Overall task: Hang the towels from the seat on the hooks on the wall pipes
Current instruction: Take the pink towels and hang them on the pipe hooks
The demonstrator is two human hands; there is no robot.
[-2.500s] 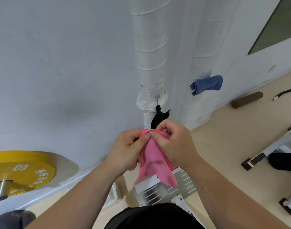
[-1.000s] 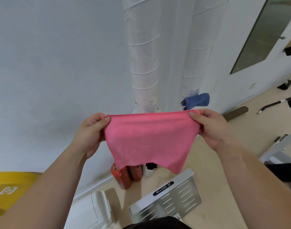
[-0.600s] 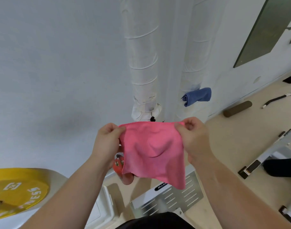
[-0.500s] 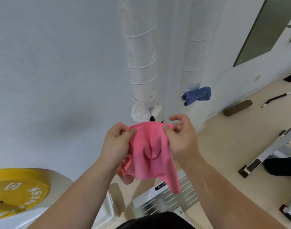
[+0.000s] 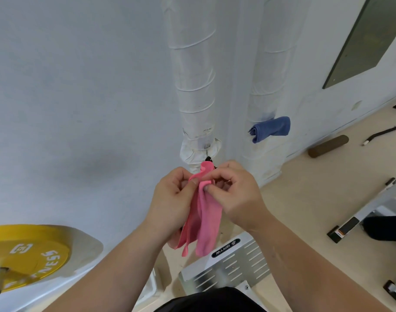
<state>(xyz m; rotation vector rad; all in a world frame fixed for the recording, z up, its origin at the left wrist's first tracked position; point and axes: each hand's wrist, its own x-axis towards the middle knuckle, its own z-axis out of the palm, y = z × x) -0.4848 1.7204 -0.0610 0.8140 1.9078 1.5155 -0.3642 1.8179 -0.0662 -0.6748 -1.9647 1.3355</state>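
Left forearm [image 5: 116, 262] and right forearm [image 5: 305, 255], both bare, enter from the bottom of the frame and converge toward centre. Left hand [image 5: 170, 199]: back toward the camera, fingers curled, thumb tip pressed against the forefinger, pinching the bunched upper edge of the pink towel [image 5: 208, 219]. Right hand [image 5: 237, 197]: level with the left, fingers curled inward, forefinger and thumb pinching the same edge from the right side. The two hands' fingertips are nearly touching. Wrists roughly straight.
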